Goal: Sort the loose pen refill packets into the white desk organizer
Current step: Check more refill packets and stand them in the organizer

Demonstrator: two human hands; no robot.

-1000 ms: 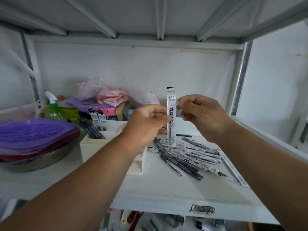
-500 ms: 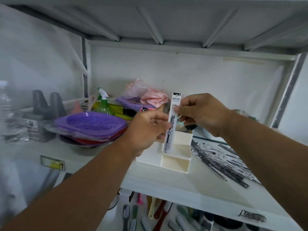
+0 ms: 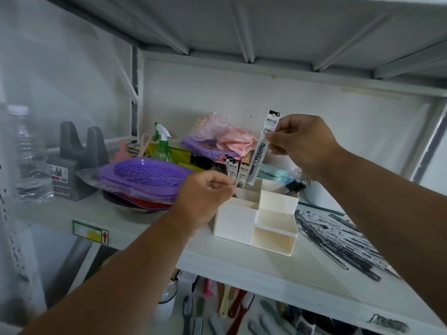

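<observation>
Right hand (image 3: 303, 145) pinches refill packet (image 3: 262, 147) above white organizer (image 3: 235, 220); left hand (image 3: 205, 198) curled, empty.

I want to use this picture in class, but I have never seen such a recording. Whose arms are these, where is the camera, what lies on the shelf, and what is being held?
The camera sits on a person's head and looks down at their own bare arms. The right hand pinches one pen refill packet upright above the white desk organizer, where two packets already stand at the back. The left hand is loosely curled beside the organizer; whether it holds anything I cannot tell. More loose packets lie on the shelf to the right, purple baskets to the left.
</observation>
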